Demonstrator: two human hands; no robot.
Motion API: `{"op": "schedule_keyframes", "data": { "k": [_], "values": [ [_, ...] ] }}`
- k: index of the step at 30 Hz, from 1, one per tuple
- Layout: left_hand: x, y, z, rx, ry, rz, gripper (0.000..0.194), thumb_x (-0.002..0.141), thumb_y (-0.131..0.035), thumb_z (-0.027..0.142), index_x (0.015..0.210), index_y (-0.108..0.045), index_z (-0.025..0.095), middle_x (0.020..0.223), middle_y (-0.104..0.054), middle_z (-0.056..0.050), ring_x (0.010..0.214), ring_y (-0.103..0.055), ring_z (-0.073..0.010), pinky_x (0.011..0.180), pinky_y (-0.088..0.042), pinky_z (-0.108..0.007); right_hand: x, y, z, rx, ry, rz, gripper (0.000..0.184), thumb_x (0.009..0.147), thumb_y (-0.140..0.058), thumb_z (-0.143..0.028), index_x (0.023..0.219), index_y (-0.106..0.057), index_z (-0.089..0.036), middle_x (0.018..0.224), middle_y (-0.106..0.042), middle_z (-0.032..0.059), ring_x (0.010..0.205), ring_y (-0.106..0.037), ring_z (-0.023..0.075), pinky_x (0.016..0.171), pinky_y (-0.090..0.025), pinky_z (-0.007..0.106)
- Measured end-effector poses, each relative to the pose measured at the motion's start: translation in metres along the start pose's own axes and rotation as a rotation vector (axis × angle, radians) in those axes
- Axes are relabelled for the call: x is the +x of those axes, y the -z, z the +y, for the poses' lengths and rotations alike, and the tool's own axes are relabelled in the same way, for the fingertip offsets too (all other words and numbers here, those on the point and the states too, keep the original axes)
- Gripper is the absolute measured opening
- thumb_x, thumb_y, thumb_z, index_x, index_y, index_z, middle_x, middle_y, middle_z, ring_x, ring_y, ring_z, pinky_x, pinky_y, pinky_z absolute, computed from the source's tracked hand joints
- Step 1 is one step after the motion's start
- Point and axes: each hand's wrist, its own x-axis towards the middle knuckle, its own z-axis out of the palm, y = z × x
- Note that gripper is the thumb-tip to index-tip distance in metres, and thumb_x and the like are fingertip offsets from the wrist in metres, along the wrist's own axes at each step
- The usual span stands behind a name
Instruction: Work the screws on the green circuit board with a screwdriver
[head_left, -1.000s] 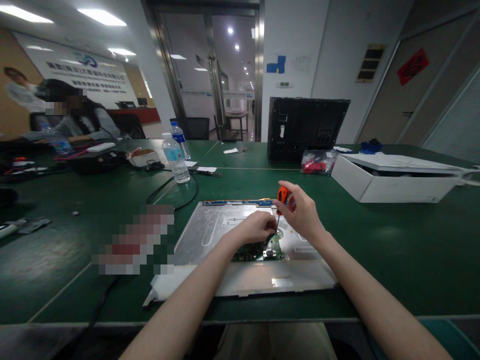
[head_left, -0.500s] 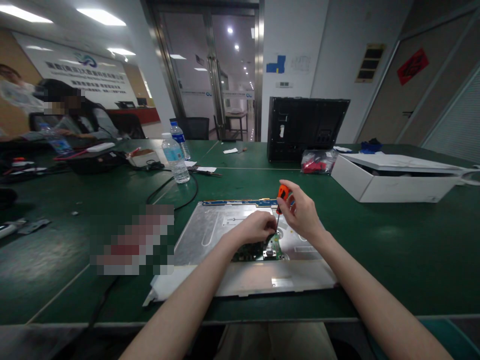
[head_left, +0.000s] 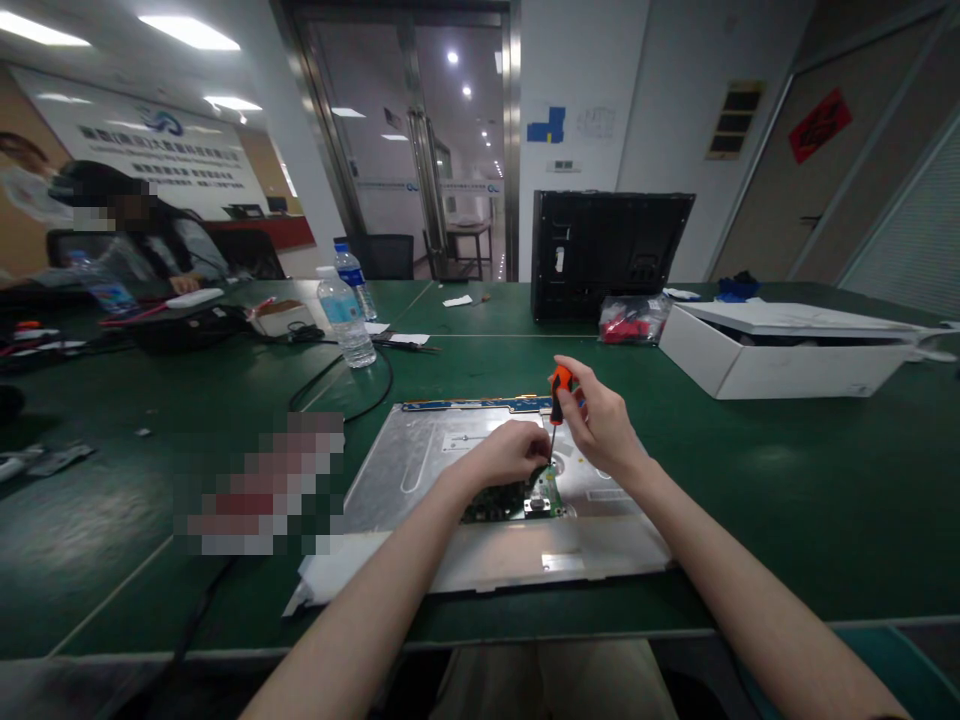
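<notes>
A flat metal display panel (head_left: 420, 470) lies on the green table in front of me, with a blue circuit strip (head_left: 465, 405) along its far edge. On its middle sits a green circuit board (head_left: 551, 490), partly covered by my left hand. My right hand (head_left: 600, 415) grips an orange-and-black screwdriver (head_left: 561, 385), held nearly upright with its tip down at the board's far edge. My left hand (head_left: 514, 452) is closed, its fingertips pinched beside the screwdriver tip; what they hold, if anything, is hidden.
Two water bottles (head_left: 345, 318) stand at the back left near a black cable (head_left: 390, 375). A black monitor housing (head_left: 611, 255) and an open white box (head_left: 787, 355) are at the back right. A blurred-out item (head_left: 262, 490) lies left of the panel. A person (head_left: 150, 230) sits at far left.
The view has shifted slightly. The screwdriver stands a little more upright in my right hand, its tip in the same place. My left hand has barely moved.
</notes>
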Motion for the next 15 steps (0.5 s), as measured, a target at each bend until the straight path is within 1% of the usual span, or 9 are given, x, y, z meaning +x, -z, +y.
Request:
{"op": "schedule_keyframes", "data": {
  "k": [3, 8, 11, 15],
  "values": [
    [-0.0001, -0.0001, 0.0006, 0.004, 0.008, 0.002, 0.015, 0.071, -0.057, 0.006, 0.073, -0.068, 0.014, 0.068, -0.065, -0.001, 0.062, -0.056, -0.013, 0.058, -0.04, -0.021, -0.0005, -0.0015, 0.0022, 0.004, 0.018, 0.026, 0.035, 0.091, -0.048, -0.026, 0.126, -0.048, -0.019, 0.089, -0.065, 0.004, 0.057, -0.054, 0.0113, 0.056, -0.045, 0.025],
    [-0.0005, -0.0005, 0.0012, -0.002, 0.009, 0.005, 0.015, 0.071, -0.057, 0.006, 0.075, -0.068, 0.014, 0.07, -0.067, -0.002, 0.064, -0.058, -0.0138, 0.06, -0.041, -0.021, -0.0003, -0.0025, 0.0046, -0.045, 0.038, 0.067, 0.035, 0.088, -0.057, -0.034, 0.12, -0.052, -0.021, 0.083, -0.06, 0.0011, 0.054, -0.05, 0.0105, 0.053, -0.044, 0.025],
    [-0.0005, -0.0006, 0.0015, -0.004, 0.006, 0.006, 0.015, 0.071, -0.057, 0.005, 0.075, -0.069, 0.014, 0.069, -0.066, -0.002, 0.063, -0.058, -0.0137, 0.06, -0.041, -0.021, 0.0004, -0.0003, 0.0028, -0.035, 0.052, 0.043, 0.035, 0.088, -0.057, -0.035, 0.12, -0.053, -0.021, 0.084, -0.06, 0.0019, 0.057, -0.052, 0.0113, 0.053, -0.044, 0.025],
    [-0.0004, -0.0003, 0.0023, -0.003, 0.004, 0.006, 0.015, 0.072, -0.056, 0.005, 0.073, -0.068, 0.014, 0.067, -0.066, -0.001, 0.061, -0.057, -0.0131, 0.059, -0.04, -0.021, 0.0001, 0.0018, 0.0005, 0.018, 0.049, 0.004, 0.04, 0.09, -0.051, -0.027, 0.129, -0.049, -0.021, 0.094, -0.063, 0.005, 0.064, -0.058, 0.0131, 0.057, -0.047, 0.026]
  ]
}}
